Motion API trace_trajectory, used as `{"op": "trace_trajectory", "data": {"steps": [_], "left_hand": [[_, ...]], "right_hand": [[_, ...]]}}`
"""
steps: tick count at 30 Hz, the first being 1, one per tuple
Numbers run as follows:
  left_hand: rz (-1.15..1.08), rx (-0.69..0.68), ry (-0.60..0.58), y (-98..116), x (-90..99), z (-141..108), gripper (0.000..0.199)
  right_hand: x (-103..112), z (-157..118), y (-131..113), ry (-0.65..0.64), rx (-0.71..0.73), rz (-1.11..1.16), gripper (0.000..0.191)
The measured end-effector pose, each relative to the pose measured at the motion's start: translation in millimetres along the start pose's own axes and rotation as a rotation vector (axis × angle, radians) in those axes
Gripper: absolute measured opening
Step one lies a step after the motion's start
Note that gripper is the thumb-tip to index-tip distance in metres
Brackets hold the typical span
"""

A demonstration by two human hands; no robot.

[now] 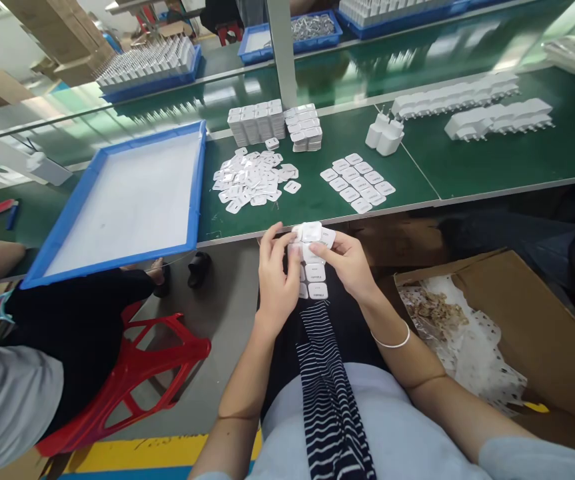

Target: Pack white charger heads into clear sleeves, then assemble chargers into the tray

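Observation:
Above my lap, just in front of the table edge, both hands grip a block of small white rounded-square pieces with tiny dark print. My left hand is closed on its left side, fingers bent over the top left. On the other side, my right hand pinches the upper right, where one piece sits tilted. Beyond them on the green table lies a loose pile of similar pieces. To its right, several more are laid out in a slanted grid. Stacked pieces stand behind the pile.
Left of the pile is a blue-rimmed tray. White adapter-like housings stand at the back right, near rows of white housings. A red stool and a seated person are at left; an open carton at right holds scraps.

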State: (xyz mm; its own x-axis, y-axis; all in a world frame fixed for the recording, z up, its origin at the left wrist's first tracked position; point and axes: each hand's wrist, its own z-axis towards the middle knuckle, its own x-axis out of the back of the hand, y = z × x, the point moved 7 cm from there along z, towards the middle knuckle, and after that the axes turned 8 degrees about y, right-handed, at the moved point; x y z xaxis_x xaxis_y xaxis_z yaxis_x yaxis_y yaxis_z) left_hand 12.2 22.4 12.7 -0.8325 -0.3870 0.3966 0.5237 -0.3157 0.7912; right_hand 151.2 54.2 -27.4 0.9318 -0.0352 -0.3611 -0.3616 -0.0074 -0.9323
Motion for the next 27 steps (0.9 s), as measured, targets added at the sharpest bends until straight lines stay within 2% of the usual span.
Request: {"op": "trace_trajectory", "data": {"steps": [2, 6, 11, 16, 21, 27], "left_hand": [[-0.017, 0.034, -0.02, -0.8, -1.9, -2.6, 0.029], [-0.341, 0.247, -0.119, -12.2, -14.8, -10.9, 0.039], [-0.482, 0.315, 0.005, -29.2, -12.6, -11.8, 0.047], [-0.539, 0.441, -0.039, -36.9, -18.4, -15.5, 0.035], [-0.591, 0.455, 0.01, -33.0, -19.9, -18.9, 0.03], [-0.457, 0.342, 0.13, -26.8, -15.4, -21.4, 0.031]], "right_hand": [[0.8, -0.3, -0.5, 0.022, 0.017, 0.007, 0.028], [1.2, 0.6, 3.7, 0.019, 0.006, 0.019, 0.029], [2.1, 2.6, 15.0, 0.008, -0.041, 0.031, 0.03], [1.1, 3.0, 17.6, -0.019, -0.037, 0.03, 0.027], [-1.6, 3.2, 16.0, -0.051, -0.009, 0.001, 0.027], [-6.1, -0.5, 16.3, -0.097, -0.052, 0.018, 0.028]]}}
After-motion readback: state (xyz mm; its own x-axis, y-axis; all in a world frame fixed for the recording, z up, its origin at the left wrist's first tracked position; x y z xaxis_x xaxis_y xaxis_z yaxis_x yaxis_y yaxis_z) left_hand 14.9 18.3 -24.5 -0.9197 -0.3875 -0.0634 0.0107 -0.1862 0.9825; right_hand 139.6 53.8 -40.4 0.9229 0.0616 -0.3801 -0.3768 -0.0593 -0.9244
